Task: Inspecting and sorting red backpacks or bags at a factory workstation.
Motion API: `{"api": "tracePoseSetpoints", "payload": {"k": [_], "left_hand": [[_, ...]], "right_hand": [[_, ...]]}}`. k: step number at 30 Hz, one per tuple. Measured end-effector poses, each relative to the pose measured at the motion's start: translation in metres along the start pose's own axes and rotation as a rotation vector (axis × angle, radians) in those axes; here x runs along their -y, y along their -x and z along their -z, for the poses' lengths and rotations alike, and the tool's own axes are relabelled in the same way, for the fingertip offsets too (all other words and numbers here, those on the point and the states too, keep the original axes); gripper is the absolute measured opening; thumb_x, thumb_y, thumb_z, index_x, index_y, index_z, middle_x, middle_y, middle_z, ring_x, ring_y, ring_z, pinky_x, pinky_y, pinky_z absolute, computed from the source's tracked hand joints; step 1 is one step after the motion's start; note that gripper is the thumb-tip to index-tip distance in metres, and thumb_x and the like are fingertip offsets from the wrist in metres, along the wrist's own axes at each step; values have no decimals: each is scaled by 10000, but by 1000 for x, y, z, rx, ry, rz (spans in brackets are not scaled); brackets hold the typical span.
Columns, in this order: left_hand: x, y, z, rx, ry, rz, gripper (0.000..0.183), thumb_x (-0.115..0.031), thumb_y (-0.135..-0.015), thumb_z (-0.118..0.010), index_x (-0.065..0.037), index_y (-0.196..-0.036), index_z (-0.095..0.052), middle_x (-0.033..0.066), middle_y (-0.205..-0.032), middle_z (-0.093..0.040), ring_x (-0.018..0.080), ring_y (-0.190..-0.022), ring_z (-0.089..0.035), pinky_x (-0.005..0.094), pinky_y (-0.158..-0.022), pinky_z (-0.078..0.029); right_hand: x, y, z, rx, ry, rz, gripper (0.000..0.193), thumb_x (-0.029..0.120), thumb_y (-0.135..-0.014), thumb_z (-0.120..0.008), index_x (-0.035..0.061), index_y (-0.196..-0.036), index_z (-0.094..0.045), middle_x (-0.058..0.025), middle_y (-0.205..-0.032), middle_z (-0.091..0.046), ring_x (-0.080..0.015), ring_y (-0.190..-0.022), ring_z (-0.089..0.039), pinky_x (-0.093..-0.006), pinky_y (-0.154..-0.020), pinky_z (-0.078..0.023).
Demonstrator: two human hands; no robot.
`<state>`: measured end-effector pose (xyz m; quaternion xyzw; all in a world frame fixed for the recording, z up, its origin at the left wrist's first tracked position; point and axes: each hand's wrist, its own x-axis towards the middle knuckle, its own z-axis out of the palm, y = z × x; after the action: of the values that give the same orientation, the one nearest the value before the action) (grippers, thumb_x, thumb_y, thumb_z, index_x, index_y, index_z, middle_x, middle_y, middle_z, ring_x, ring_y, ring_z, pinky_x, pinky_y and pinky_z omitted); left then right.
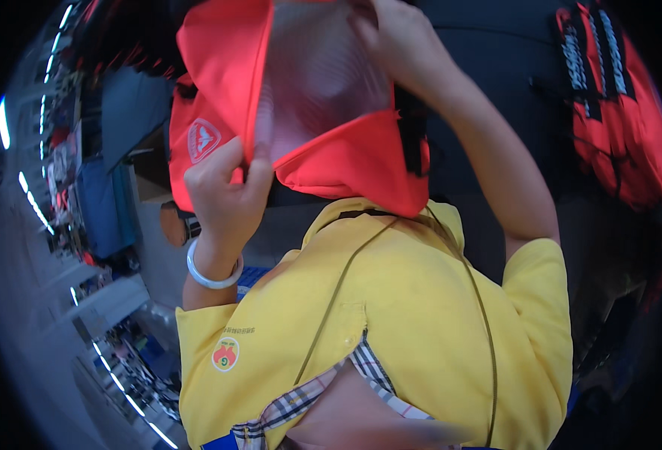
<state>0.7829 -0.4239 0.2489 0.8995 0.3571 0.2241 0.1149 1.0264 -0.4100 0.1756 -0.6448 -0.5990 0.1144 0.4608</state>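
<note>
A bright red fabric bag (353,159) lies in front of my body, its mouth spread wide so that a pale, sheer-looking lining (323,82) shows. An emblem patch (203,140) sits on its left side. My left hand (224,186) is closed on the near left edge of the opening, the thumb pointing up along the red cloth. At the far right edge of the mouth, my right hand (406,46) has its fingers bent over the rim and lining. The far end of the bag runs out of the picture.
A dark table surface (496,67) stretches beyond and to the right. Red bags with black straps (616,112) lie at the far right. Blue-green cloth (106,195) hangs or lies at the left, near an open brown box (149,169). Strip lights line the left rim.
</note>
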Motion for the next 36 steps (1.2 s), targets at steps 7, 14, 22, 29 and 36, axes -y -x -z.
{"api": "tracePoseSetpoints", "payload": {"k": [7, 14, 22, 29, 36], "left_hand": [[23, 31, 14, -483, -236, 49, 250, 42, -761, -618, -57, -982, -555, 143, -1066, -542, 303, -1083, -501, 390, -938, -396], [117, -10, 42, -239, -460, 245, 421, -375, -883, -662, -20, -1093, -579, 190, -1173, -575, 357, -1124, -539, 398, -932, -443], [105, 45, -27, 423, -29, 542, 573, -564, -861, -595, -24, -1046, -643, 204, -859, -676, 387, -831, -640, 424, -722, -493], [92, 40, -30, 434, 29, 346, 522, -381, -816, -721, 26, -1118, -597, 217, -910, -673, 368, -858, -649, 399, -732, -500], [59, 31, -38, 173, 1301, 832, 308, -217, -863, -703, 18, -1045, -619, 2, -918, -645, 75, -905, -584, 246, -832, -453]], "right_hand": [[91, 119, -77, 500, 52, 582, 354, 142, -777, -583, -17, -1094, -584, -90, -865, -618, -252, -790, -613, -364, -728, -468], [66, 133, -62, 1012, 58, 542, 331, 137, -794, -592, 43, -1110, -627, -93, -1001, -654, -281, -862, -636, -374, -787, -499], [22, 125, -13, 144, -382, 56, 243, -56, -759, -643, 21, -990, -642, -99, -901, -652, -302, -832, -619, -365, -719, -502], [-43, 99, -57, 174, -246, -46, 358, 161, -839, -689, 17, -1153, -597, -163, -1065, -606, -310, -1022, -571, -376, -924, -438], [-46, 110, -48, 555, -863, -543, 290, 278, -985, -542, 44, -853, -650, 91, -656, -504, -22, -590, -418, -192, -558, -343]]}}
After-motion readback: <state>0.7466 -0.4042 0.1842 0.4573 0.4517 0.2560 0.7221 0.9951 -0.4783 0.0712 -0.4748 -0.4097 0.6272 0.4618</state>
